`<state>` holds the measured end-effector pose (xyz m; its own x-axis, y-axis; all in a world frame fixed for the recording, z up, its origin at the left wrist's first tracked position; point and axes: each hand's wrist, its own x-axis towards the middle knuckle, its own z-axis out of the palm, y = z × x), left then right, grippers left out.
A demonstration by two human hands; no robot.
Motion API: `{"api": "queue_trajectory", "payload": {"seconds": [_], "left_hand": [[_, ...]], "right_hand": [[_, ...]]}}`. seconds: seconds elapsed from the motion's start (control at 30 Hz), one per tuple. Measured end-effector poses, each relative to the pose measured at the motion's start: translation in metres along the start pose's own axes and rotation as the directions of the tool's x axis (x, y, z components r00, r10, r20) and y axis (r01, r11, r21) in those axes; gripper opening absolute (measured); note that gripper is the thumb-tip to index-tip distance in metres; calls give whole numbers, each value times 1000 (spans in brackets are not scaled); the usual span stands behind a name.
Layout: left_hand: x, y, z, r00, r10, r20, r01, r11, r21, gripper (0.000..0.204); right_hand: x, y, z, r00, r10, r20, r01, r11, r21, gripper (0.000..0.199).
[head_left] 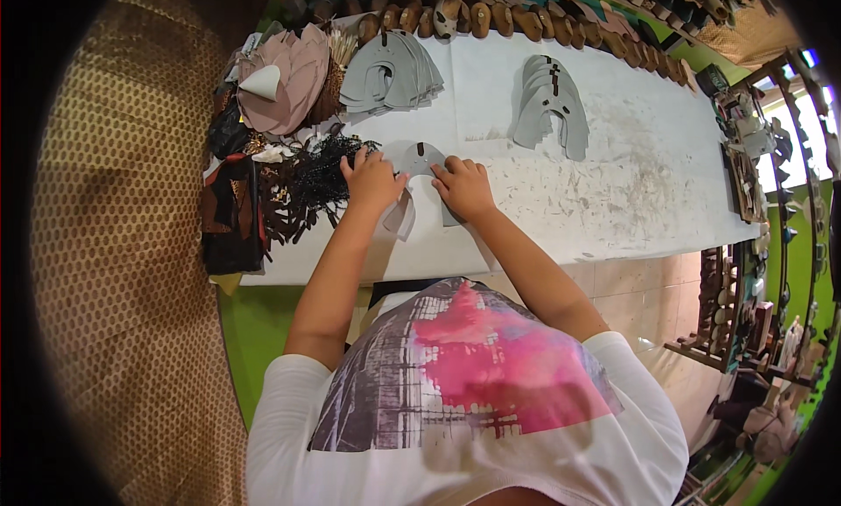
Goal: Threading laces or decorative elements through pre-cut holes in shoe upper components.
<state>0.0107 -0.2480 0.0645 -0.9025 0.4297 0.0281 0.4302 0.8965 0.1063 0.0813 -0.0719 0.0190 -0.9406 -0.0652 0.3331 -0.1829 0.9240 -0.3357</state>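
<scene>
A grey U-shaped shoe upper piece lies in front of me on the white-covered table, a small dark mark at its top and its two legs pointing toward me. My left hand is beside its left leg, fingers apart, the thumb at the piece's edge. On the other leg, my right hand has bent fingers closed at the edge; its palm side is hidden. Beyond my left hand is a fanned stack of similar grey pieces. Another overlapping stack lies farther right.
Black stringy material is heaped just left of my left hand. Behind it stand pinkish cut sheets. Wooden shoe lasts line the table's far edge. Laden racks stand at right; a patterned curtain hangs at left.
</scene>
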Motion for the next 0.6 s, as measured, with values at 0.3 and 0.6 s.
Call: {"api": "queue_trajectory", "payload": {"seconds": [0.3, 0.6], "left_hand": [[-3, -1, 4, 981, -117, 153, 152, 960, -235, 27], [9, -15, 7, 930, -116, 350, 345, 606, -716, 33]], "right_hand": [[-8, -12, -5, 906, 420, -49, -418, 908, 42, 37], [9, 8, -41, 746, 500, 440, -654, 426, 625, 32]]}}
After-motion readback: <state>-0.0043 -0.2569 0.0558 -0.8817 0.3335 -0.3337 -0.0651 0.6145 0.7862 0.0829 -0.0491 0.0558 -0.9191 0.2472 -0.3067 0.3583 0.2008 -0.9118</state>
